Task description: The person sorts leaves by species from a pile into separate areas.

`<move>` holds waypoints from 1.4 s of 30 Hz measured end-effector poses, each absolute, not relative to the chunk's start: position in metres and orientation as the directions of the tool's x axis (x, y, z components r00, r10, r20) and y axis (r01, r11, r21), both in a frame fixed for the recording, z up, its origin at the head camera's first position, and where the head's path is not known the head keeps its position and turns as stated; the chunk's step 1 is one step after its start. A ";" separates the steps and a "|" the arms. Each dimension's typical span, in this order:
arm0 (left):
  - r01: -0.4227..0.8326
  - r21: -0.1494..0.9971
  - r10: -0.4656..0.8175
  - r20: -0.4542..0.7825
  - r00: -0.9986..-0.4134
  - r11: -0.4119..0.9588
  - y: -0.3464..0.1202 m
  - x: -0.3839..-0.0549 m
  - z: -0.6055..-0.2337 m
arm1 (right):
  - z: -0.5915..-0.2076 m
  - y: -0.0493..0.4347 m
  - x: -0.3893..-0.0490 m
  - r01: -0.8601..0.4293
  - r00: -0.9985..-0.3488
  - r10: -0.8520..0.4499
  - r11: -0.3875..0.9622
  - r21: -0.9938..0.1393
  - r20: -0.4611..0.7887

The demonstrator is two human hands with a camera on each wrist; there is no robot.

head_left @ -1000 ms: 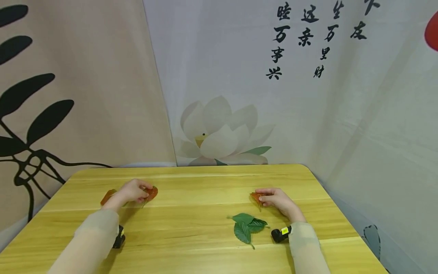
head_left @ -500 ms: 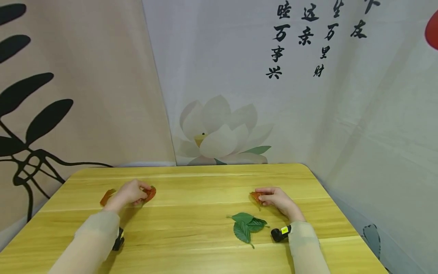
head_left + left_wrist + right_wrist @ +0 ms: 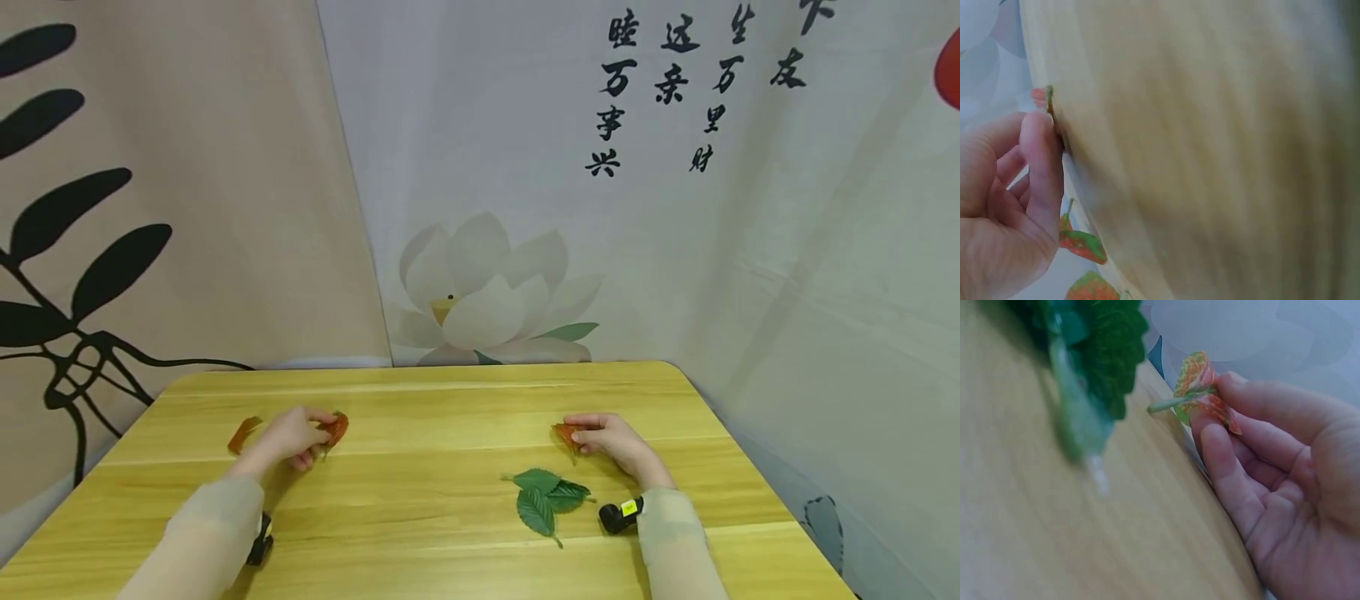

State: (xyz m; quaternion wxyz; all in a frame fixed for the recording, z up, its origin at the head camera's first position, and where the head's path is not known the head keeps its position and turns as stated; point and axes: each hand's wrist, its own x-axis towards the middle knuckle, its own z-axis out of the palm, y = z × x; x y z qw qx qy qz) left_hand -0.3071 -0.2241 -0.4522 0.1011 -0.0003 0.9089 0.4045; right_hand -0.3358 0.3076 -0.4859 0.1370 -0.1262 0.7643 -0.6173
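Backdrop (image 3: pixel 525 158) read 万事兴 | green leaves (image 3: pixel 536 510) lay on surface (image 3: pixel 420 492) | left hand (image 3: pixel 288 437) pinched red leaf (image 3: pixel 339 427) | right hand (image 3: pixel 613 440) pinched orange leaf (image 3: pixel 564 434)

A matt cloth backdrop (image 3: pixel 480 125), softly creased, hangs behind a smooth table (image 3: pixel 420 475) of wood-look grain with a faint gloss. The green leaves (image 3: pixel 535 510) show ribbed faces with a dull sheen, while a red leaf (image 3: pixel 1194 370), thin and veined, carries a smooth, plastic-looking stem (image 3: pixel 1168 405). The sleeves (image 3: pixel 206 533) are matt cloth; the wrist camera (image 3: pixel 617 518) appears to be hard, smooth plastic.
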 end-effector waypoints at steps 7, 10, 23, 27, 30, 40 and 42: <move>-0.129 0.778 0.055 -0.205 -0.977 0.614 -0.225 -0.306 -0.457 | -0.487 0.308 -0.336 -0.036 -0.930 -0.364 0.221 -0.975 -0.049; -0.132 0.786 0.051 -0.204 -0.978 0.604 -0.226 -0.307 -0.460 | -0.488 0.308 -0.336 -0.040 -0.927 -0.372 0.221 -0.975 -0.047; -0.119 0.812 0.032 -0.167 -0.985 0.572 -0.229 -0.303 -0.463 | -0.488 0.300 -0.336 -0.035 -0.959 -0.282 0.226 -0.973 -0.031; -0.119 0.807 0.023 -0.162 -0.987 0.579 -0.227 -0.302 -0.463 | -0.488 0.295 -0.336 -0.016 -0.979 -0.201 0.205 -0.979 -0.026; -0.123 0.804 0.017 -0.164 -0.986 0.582 -0.225 -0.301 -0.462 | -0.484 0.287 -0.336 -0.011 -0.988 -0.151 0.201 -0.979 -0.020; -0.117 0.811 0.014 -0.152 -0.988 0.573 -0.224 -0.295 -0.460 | -0.446 0.236 -0.347 -0.040 -0.983 -0.185 0.137 -0.990 0.014; -0.116 0.814 0.012 -0.149 -0.989 0.569 -0.224 -0.295 -0.461 | -0.439 0.219 -0.351 -0.040 -0.976 -0.215 0.099 -0.994 0.018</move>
